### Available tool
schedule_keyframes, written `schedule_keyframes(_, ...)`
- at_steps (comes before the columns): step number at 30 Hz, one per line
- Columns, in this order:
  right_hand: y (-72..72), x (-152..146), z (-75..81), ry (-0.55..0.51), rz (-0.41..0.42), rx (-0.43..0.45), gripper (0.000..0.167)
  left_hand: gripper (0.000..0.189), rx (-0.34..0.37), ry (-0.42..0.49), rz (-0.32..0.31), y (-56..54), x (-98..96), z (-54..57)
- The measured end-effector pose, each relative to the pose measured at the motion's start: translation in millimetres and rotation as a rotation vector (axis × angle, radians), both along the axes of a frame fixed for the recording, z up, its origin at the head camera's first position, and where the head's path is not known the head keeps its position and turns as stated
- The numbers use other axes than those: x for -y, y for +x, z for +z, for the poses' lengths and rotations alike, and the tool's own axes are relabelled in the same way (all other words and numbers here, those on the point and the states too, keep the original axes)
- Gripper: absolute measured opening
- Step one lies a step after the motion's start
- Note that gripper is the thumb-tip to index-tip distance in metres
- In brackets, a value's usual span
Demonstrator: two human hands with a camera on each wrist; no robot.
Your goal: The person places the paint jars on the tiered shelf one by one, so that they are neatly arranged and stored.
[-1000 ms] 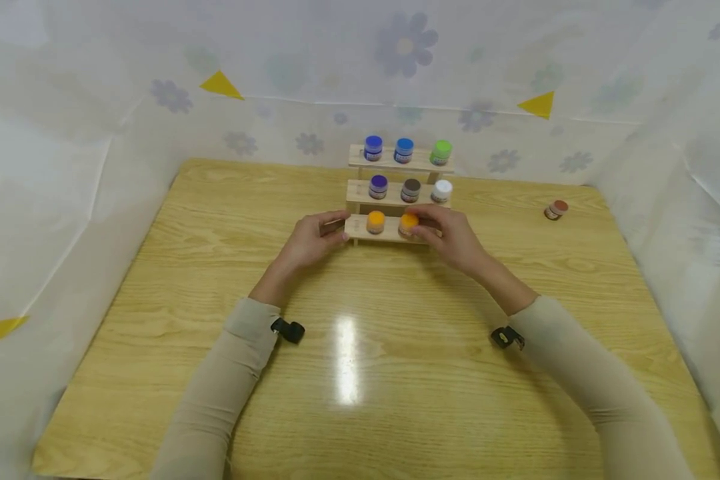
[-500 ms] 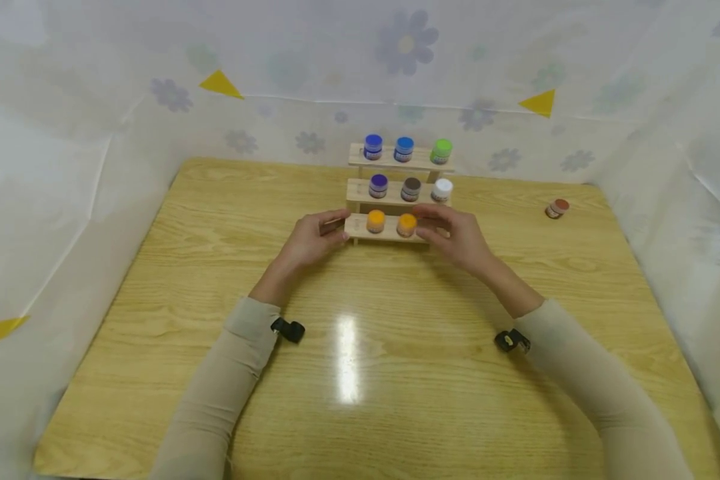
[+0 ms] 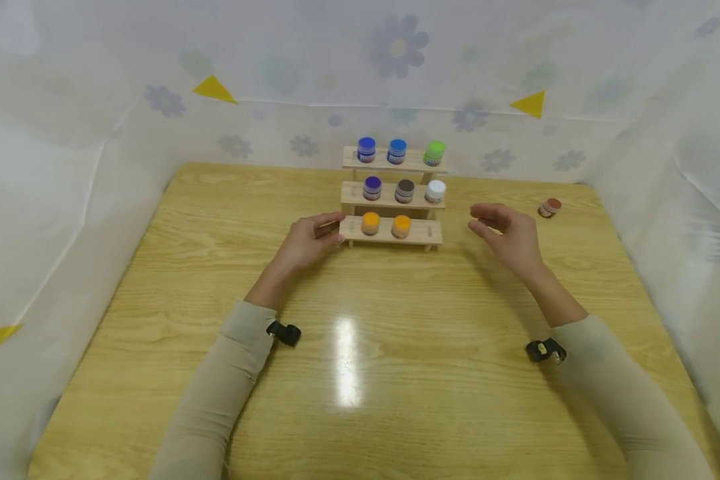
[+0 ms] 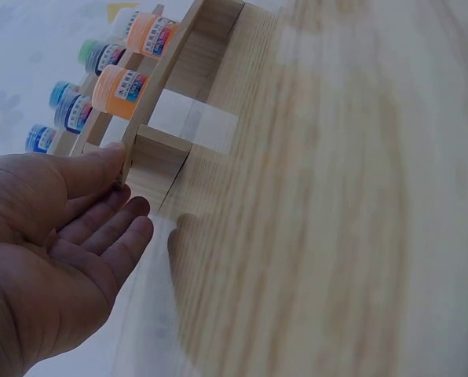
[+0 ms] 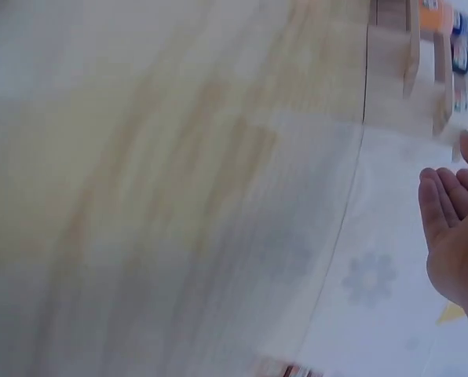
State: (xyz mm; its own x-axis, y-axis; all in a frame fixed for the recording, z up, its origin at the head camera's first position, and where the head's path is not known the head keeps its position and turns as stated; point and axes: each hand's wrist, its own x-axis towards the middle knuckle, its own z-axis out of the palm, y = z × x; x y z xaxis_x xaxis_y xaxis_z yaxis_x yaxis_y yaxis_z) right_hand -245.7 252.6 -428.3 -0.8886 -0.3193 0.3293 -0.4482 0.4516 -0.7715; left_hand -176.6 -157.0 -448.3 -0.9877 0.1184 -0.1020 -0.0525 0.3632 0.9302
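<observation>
A three-step wooden display rack (image 3: pixel 356 230) stands toward the back of the table. My left hand (image 3: pixel 307 243) grips the left end of its lowest step, thumb and fingers at the edge; the left wrist view shows the thumb (image 4: pixel 100 166) against the board. Two small orange paint jars (image 3: pixel 370 223) stand upright on that step. The middle step bears purple, dark brown and white jars (image 3: pixel 435 192); the top one bears two blue jars (image 3: pixel 397 151) and a green jar (image 3: pixel 435 153). My right hand (image 3: pixel 510 240) hovers right of the rack, fingers loosely bent, holding nothing.
A reddish-brown paint jar (image 3: pixel 549 208) stands by itself on the table (image 3: pixel 432 347) at the far right, beyond my right hand. White flowered sheeting (image 3: pixel 312 53) with yellow triangles walls in the back and both sides.
My right hand has let go of the right orange jar and moved right, away from the rack. The jar stays on the lowest step. My left hand keeps its place at the rack's end.
</observation>
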Motion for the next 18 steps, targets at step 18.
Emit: schedule_keyframes(18, -25.8, -115.7, -3.7, -0.059, -0.63, 0.27, 0.057, 0.051, -0.002, 0.024, -0.014, -0.5, 2.8, -1.8)
